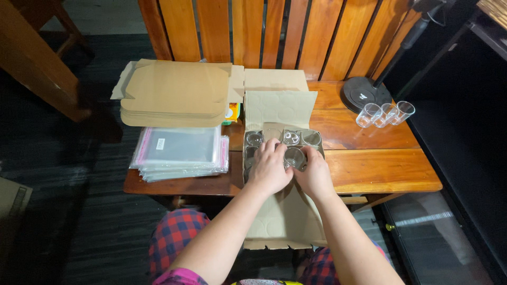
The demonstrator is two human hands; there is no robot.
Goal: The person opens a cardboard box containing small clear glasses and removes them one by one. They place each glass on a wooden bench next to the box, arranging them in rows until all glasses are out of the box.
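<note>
An open cardboard box (279, 108) lies on the wooden table (380, 169), its flaps spread toward and away from me. Inside it stand several small clear glasses (291, 138) in a divider. My left hand (269, 168) rests over the box's near left part, fingers curled down onto the glasses. My right hand (315, 174) sits at the near right and touches a glass (293, 157) between both hands. Whether either hand truly grips a glass is hidden by the fingers.
A stack of flat cardboard blanks (174, 92) and a pile of clear plastic bags (182, 150) lie on the table's left. Three clear glasses (384, 113) lie on their sides at the right, beside a black round stand base (364, 94). A slatted wooden backrest rises behind.
</note>
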